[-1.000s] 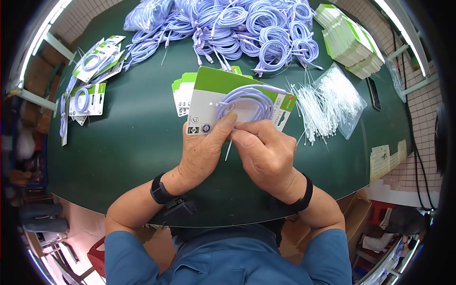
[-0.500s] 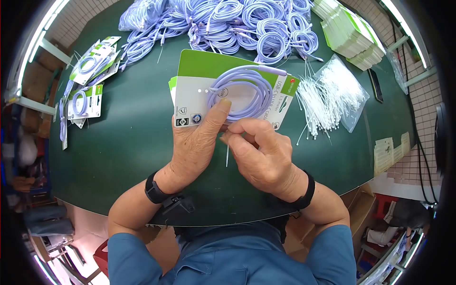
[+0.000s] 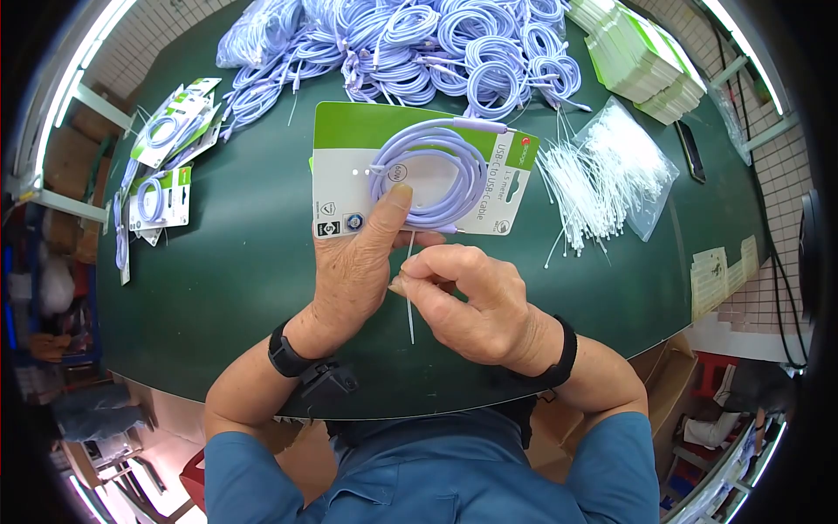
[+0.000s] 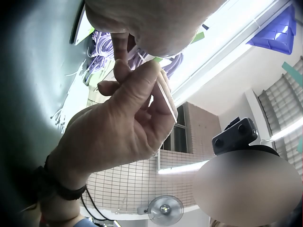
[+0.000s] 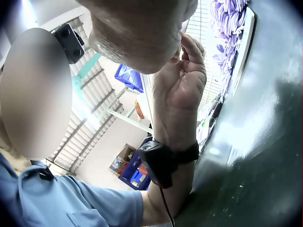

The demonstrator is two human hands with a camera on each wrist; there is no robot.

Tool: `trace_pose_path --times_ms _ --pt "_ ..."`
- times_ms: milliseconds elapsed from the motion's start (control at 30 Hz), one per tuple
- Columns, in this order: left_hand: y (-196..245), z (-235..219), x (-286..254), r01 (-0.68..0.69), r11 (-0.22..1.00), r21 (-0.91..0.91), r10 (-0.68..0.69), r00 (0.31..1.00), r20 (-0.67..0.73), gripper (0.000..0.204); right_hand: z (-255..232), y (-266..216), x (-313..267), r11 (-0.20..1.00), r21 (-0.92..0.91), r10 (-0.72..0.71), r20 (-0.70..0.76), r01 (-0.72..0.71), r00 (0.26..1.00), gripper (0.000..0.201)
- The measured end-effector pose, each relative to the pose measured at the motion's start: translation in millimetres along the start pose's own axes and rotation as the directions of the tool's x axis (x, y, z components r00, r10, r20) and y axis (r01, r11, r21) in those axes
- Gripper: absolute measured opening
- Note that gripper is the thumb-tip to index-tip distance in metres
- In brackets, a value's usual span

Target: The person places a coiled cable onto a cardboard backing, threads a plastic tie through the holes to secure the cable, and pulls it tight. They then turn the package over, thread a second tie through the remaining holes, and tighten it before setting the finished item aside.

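My left hand (image 3: pixel 353 271) grips a green and white packaging card (image 3: pixel 340 157) by its lower edge, thumb in front over a coiled lilac USB-C cable (image 3: pixel 478 179). The coil lies flat against the card's printed face. From below the card hangs a thin white cable tie (image 3: pixel 411 325). My right hand (image 3: pixel 471 301) pinches this tie between thumb and forefinger, just below the card. In the left wrist view, the tie (image 4: pixel 166 99) sticks out past the right thumb and forefinger. The left fingers are mostly hidden behind the card.
Lilac cables (image 3: pixel 393 39) are heaped at the back. On the right lie loose white cable ties (image 3: pixel 567 196), a clear bag (image 3: pixel 642 214) of ties, a stack of cards (image 3: pixel 633 65) and a phone (image 3: pixel 690 155). Carded cables (image 3: pixel 161 205) lie at the left.
My right hand has drawn down from the card's lower edge along the tie, and more of the tie shows. The left hand and card have shifted left, uncovering more of the coil's lower edge.
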State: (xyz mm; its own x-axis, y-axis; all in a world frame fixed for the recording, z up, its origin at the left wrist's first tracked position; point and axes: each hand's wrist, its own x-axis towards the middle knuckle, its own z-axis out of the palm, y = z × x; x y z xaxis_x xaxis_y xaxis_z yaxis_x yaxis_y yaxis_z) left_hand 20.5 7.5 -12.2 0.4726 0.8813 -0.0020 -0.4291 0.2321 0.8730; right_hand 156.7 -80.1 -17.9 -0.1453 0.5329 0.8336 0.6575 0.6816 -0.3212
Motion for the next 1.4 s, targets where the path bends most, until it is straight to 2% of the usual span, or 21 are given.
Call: trace_pose_path --times_ms 333,433,567,667,767,900,933,1033,1067,1167,1400 --pt "1 0 -3 -0.011 1.0 0.027 0.011 1.0 -0.001 0.033 1 1 0 0.999 0.025 -0.028 -0.01 0.028 1.0 0.023" --pt "1 0 -3 0.05 0.999 0.011 -0.05 0.998 -0.023 0.032 1 3 1 0.999 0.024 -0.031 -0.009 0.031 0.999 0.024" --pt "-8 -8 -2 0.047 0.997 0.066 -0.045 0.999 -0.025 0.031 -1 7 4 0.999 0.027 -0.024 -0.021 0.024 0.999 0.025" --pt "-15 -5 -3 -0.031 0.998 0.046 0.033 0.999 -0.033 0.031 -4 10 5 0.999 0.038 -0.009 -0.046 0.011 0.999 0.025" --pt "-17 2 -7 -0.067 0.997 0.031 0.068 0.998 -0.02 0.031 -9 12 4 0.942 0.124 0.329 -0.135 -0.313 0.935 0.024" --pt "-16 6 -10 -0.06 0.998 0.028 0.059 0.998 0.035 0.031 -16 21 6 0.918 0.101 0.395 -0.17 -0.382 0.903 0.02" --pt "-17 5 -9 -0.063 0.997 0.033 0.062 0.997 0.046 0.03 -17 24 7 0.919 0.1 0.392 -0.166 -0.381 0.905 0.02" --pt "-18 4 -8 -0.068 0.997 0.033 0.066 0.996 0.055 0.03 -18 31 10 0.98 -0.083 0.171 -0.132 -0.183 0.976 0.024" --pt "-18 3 -8 -0.066 0.997 0.033 0.064 0.996 0.056 0.029 -20 31 12 0.981 -0.082 0.167 -0.128 -0.178 0.978 0.024" --pt "-18 3 -8 -0.065 0.997 0.032 0.063 0.997 0.054 0.029 -25 30 18 0.955 -0.296 -0.005 -0.048 -0.009 0.999 0.031" --pt "-13 5 -9 -0.03 0.998 0.062 0.026 0.998 0.062 0.029 -29 30 16 0.951 -0.306 -0.047 0.028 0.053 0.999 0.041"
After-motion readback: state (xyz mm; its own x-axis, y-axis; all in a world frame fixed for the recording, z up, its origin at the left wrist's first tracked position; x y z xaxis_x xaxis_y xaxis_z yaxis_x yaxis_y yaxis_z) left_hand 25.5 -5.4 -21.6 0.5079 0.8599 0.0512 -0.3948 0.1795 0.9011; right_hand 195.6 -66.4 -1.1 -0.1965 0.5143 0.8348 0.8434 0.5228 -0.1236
